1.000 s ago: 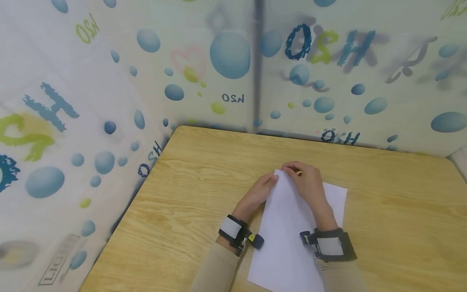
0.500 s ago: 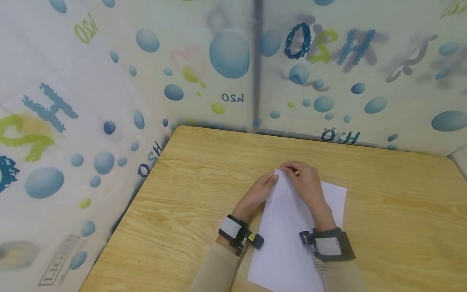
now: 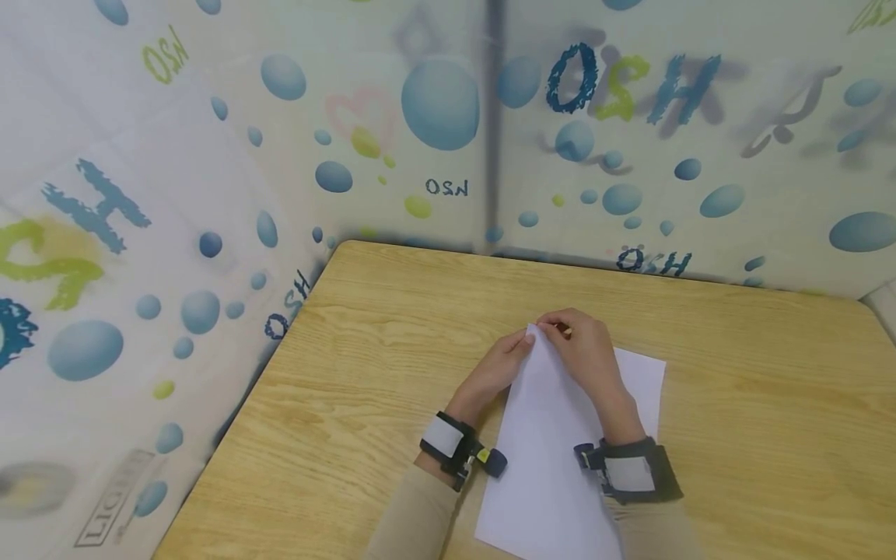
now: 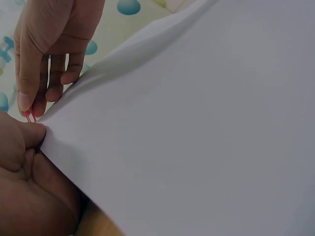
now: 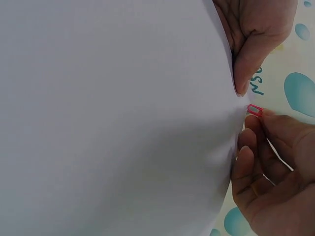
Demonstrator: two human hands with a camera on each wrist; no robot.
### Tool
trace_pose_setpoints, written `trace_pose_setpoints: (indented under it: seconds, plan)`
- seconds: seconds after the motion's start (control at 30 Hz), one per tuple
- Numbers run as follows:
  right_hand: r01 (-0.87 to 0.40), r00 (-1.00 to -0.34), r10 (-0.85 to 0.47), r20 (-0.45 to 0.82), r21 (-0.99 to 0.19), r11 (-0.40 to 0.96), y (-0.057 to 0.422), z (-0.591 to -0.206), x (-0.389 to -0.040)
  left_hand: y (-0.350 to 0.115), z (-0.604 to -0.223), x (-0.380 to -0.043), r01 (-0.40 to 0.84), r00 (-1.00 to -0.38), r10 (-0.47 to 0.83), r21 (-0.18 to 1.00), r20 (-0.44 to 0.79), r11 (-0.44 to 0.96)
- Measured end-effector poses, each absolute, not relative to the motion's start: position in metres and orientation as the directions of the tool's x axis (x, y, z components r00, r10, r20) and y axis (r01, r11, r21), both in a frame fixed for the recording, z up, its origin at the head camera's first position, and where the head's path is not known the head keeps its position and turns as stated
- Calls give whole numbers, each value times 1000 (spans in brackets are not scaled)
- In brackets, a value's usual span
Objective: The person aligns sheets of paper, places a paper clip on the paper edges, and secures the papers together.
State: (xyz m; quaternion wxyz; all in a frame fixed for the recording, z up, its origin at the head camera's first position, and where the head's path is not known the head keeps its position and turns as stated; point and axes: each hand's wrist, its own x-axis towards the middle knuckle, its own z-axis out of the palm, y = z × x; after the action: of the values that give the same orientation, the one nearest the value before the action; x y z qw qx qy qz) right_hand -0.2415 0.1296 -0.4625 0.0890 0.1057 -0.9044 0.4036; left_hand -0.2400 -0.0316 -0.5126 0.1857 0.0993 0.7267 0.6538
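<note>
White paper [image 3: 553, 459] lies under both forearms, its far left corner lifted off the table. My left hand [image 3: 495, 364] pinches that corner, the thumb on top of the sheet. Between the thumb and index finger of my right hand [image 3: 586, 354] is a small red paper clip [image 5: 254, 110]. The clip's looped end meets the paper's edge, right beside the left thumb tip. In the left wrist view the paper clip [image 4: 30, 116] shows as thin red wire below the right fingertips. The other fingers of my right hand [image 5: 280, 182] curl loosely behind the sheet's edge.
The wooden table [image 3: 364, 334] spreads to both sides of the paper. A whitish curtain [image 3: 392, 155] printed with blue bubbles and letters hangs behind it and along its left side. Each wrist wears a black strap [image 3: 640, 469] with a small camera.
My right hand has shifted very slightly left toward the paper's corner. The left hand and the sheet stay almost still.
</note>
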Motion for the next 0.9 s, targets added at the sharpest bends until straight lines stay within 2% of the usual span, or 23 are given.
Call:
trace_pose_setpoints:
  seconds: [0.9]
  plan:
    - [-244,-961,-74,267,-687,684,124,-463,-242,-28,-517,-240,-25,-913,402,991,-75,128]
